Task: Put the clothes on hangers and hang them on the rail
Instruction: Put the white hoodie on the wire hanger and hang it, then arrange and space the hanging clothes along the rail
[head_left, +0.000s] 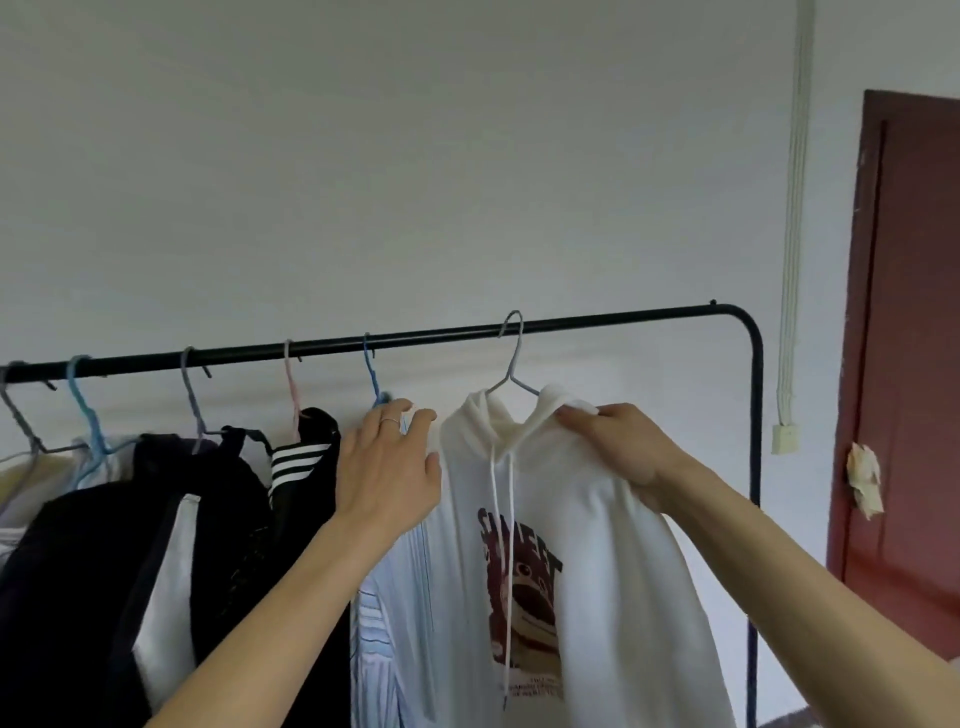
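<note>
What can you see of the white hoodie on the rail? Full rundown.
The white hoodie hangs front-facing on a thin wire hanger hooked over the black rail, rightmost garment. Soft, fleece-like fabric; two white drawstrings dangle down the chest over a brown cartoon graphic with lettering. The right hand pinches its hood and shoulder fabric. The left hand rests open at its other shoulder, against the striped pale-blue shirt beside it. The hem is out of view.

I count six thin wire hangers (511, 358) on one black metal rail (571, 320), one white printed hoodie (582, 545), one dark red door (914, 338), and two hands (387, 467).
</note>
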